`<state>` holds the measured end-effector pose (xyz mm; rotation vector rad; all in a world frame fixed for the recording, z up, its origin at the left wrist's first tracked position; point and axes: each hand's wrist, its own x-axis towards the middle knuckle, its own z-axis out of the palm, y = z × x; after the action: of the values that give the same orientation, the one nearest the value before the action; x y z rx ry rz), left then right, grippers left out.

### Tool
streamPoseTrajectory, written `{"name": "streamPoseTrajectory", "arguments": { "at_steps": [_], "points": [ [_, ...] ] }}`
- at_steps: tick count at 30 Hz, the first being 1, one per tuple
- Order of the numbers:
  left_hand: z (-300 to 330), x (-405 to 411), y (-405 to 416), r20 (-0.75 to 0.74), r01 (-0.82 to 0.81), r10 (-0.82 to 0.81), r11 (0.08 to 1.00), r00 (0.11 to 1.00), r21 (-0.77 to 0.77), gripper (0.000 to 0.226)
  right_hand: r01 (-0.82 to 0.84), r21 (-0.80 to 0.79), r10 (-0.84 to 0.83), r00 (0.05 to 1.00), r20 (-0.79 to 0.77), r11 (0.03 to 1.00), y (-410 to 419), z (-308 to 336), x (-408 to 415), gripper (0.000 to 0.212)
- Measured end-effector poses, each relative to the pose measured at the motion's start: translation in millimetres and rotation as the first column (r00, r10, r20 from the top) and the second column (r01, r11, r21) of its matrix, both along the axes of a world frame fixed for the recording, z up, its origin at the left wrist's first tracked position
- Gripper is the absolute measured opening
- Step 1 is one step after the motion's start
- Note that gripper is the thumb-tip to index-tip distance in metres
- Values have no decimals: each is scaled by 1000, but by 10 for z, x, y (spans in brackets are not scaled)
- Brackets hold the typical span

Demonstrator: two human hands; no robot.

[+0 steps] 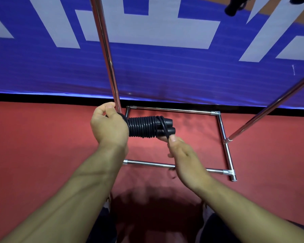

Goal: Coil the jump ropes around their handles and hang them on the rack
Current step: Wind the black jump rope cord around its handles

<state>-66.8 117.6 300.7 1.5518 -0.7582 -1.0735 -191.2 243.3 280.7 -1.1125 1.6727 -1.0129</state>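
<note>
A black jump rope (144, 126) is wound in tight coils around its two black handles, held level above the rack's base. My left hand (109, 127) grips the left end of the bundle, fingers curled round it. My right hand (179, 149) pinches the loose end of the rope between thumb and fingers just under the handle tips at the right end. The chrome rack (105, 50) stands right behind the bundle, its upright pole rising beside my left hand. Dark objects, apparently coiled ropes (235, 6), hang at the top right, partly cut off.
The rack's rectangular chrome base frame (225, 137) lies on the red floor (33, 146) below my hands. A second slanted chrome pole (270, 109) rises at the right. A blue banner with white shapes (165, 71) covers the wall behind. My legs show at the bottom.
</note>
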Motion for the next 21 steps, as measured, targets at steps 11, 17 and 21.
{"name": "streamPoseTrajectory", "arguments": {
  "at_steps": [11, 17, 21],
  "points": [
    [19, -96, 81, -123, 72, -59, 992, 991, 104, 26, -59, -20, 60, 997, 51, 998, -68, 20, -43, 32],
    [53, -94, 159, -236, 141, -85, 963, 968, 229, 22, 91, -153, -34, 940, 338, 984, -95, 20, -129, 49],
    [48, -137, 254, -277, 178, -86, 928, 957, 328, 26, 139, -125, -92, 942, 324, 982, -75, 1, -74, 46]
  ]
}}
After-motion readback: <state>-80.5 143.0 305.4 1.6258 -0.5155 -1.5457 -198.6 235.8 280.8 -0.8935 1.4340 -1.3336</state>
